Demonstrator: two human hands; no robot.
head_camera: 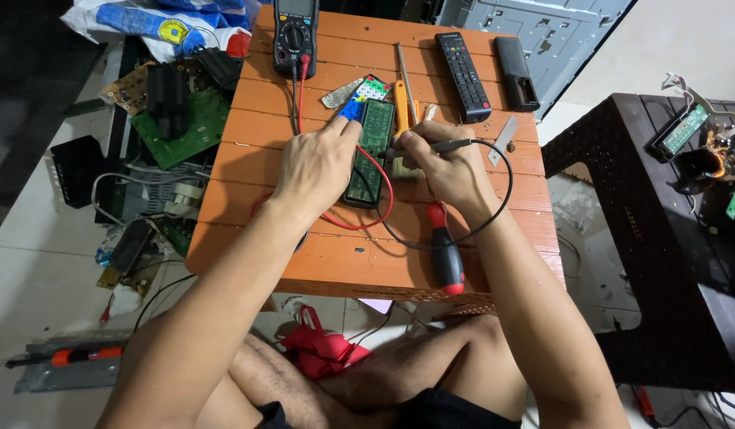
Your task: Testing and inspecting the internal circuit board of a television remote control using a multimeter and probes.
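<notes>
Fingers point(347, 127) on board point(371, 151) edge, table point(320, 262) cluttered

a low orange slatted table point(320, 270) carries a multimeter point(295, 33), two remotes point(462, 75), a screwdriver point(445, 254) and a circuit board point(369, 151).

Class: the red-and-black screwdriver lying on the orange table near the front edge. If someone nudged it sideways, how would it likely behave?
The screwdriver has a rounded handle, so it would probably roll. It lies near the table edge, so it might fall. It looks rigid, unlikely to bend.
</notes>
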